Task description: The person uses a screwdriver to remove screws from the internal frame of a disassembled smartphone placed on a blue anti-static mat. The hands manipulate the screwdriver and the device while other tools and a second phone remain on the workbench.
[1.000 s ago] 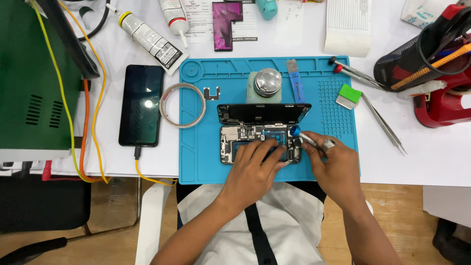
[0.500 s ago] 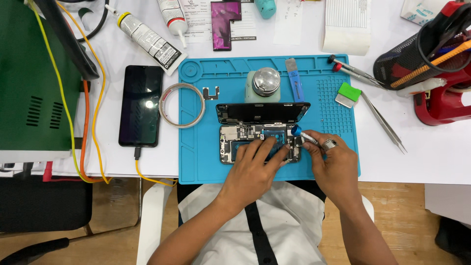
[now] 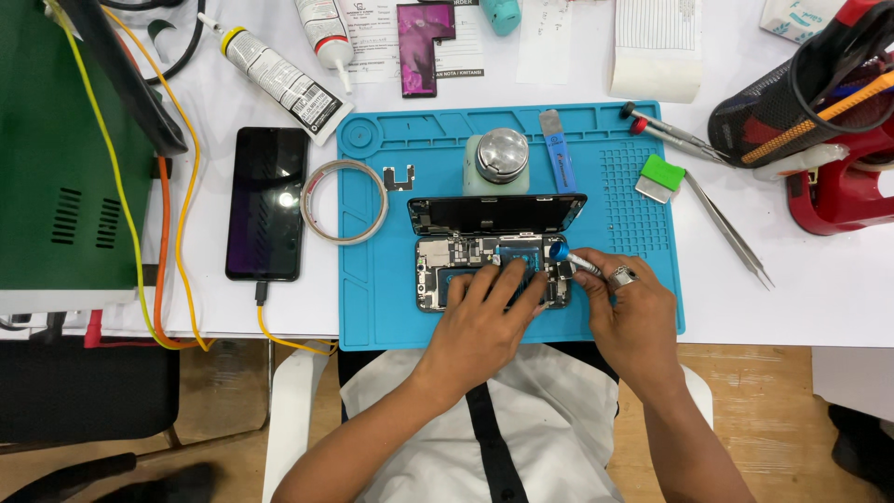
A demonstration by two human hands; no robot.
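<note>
1. An opened phone [image 3: 484, 270] lies near the middle of a blue work mat [image 3: 372, 307] on a white table [image 3: 819, 289], its circuit boards and parts exposed.
2. The phone's screen panel [image 3: 496, 213] stands tilted up along the far edge of the body.
3. The left hand [image 3: 484, 321] rests palm down on the open phone, its fingers [image 3: 507, 284] spread flat over the boards and pressing on them, holding nothing.
4. The right hand [image 3: 629, 317] sits at the phone's right end, its fingers closed around a thin screwdriver [image 3: 573, 261] with a blue collar, whose tip meets the upper right part of the phone.
5. Just beyond the screen panel stands a pale green dispenser bottle with a metal top [image 3: 498, 160], and beside it lies a blue flat tool [image 3: 559, 160].
6. A roll of tape [image 3: 345, 200] overlaps the mat's left edge; a dark phone [image 3: 267, 200] with a yellow cable lies farther left.
7. Tweezers [image 3: 731, 233] and a green-topped block [image 3: 659, 177] lie to the right.
</note>
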